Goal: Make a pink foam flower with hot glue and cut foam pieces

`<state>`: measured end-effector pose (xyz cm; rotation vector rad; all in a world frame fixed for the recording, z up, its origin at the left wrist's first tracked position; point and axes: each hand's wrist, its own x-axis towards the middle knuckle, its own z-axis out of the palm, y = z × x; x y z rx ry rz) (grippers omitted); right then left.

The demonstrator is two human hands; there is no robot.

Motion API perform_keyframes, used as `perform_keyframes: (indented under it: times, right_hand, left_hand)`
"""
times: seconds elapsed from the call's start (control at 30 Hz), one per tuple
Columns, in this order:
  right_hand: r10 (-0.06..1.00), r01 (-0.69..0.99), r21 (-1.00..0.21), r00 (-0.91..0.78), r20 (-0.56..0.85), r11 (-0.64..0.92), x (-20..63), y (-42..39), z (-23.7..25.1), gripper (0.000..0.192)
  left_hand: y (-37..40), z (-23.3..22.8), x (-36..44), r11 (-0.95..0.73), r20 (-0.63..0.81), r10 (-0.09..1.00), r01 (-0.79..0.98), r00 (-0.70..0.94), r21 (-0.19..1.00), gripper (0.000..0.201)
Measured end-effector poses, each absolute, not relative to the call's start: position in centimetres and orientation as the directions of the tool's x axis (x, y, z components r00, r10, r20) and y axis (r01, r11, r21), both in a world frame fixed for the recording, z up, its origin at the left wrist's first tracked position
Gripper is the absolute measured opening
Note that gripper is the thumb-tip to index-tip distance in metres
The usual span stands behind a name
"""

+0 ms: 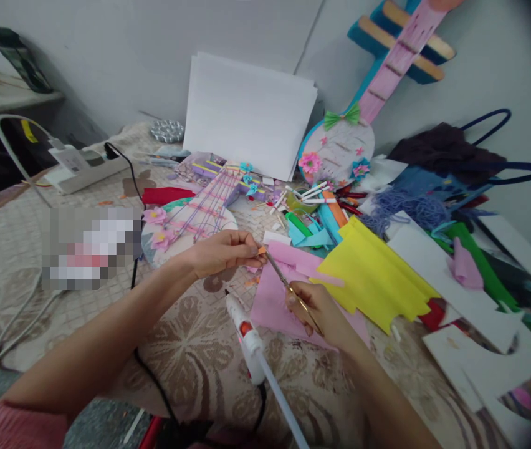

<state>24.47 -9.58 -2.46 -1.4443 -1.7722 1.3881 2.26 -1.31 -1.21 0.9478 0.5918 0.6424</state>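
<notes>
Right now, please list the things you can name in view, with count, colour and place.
Tablecloth: one, beige-brown, foreground.
Sheets: several, white, back centre.
Large instrument model: one, pink-blue, back right.
Stringed model: one, pink-white, left of centre.
Wavy object: one, silver, back left.
Power strip: one, white, left.
Sticks: several, white, centre.
Yarn: one heap, blue-violet, right.
Bag: one, blue, far right.
Yellow paper: one, yellow, right.
Pink paper: at least one, pink, centre.
Glue gun: one, white, front centre.
Orange piece: one, orange, centre.
Slim tool: one, silver-gold, centre.
Left hand: one, bare, holding the orange piece.
Right hand: one, bare, holding the slim tool.
</notes>
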Motion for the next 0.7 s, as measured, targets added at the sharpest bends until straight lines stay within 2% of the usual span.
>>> perform_keyframes:
  times: [0.43, 0.7]
  right_hand:
    - [0.925, 0.493, -0.869, -0.311, -0.217, -0.038, 24.3, -9.52, -2.08, 0.035]
    - [0.907, 0.458, -0.888, -0.388, -0.164, 0.036, 24.66, -9.68, -2.57, 0.041]
  left_hand:
    - [-1.33, -1.01, 2.26, 0.432, -0.175, 0.719, -0.236, 0.673, 0.87, 0.021]
    - [-1.32, -1.12, 2.25, 0.422, -0.174, 0.719, -0.223, 0.673, 0.879, 0.019]
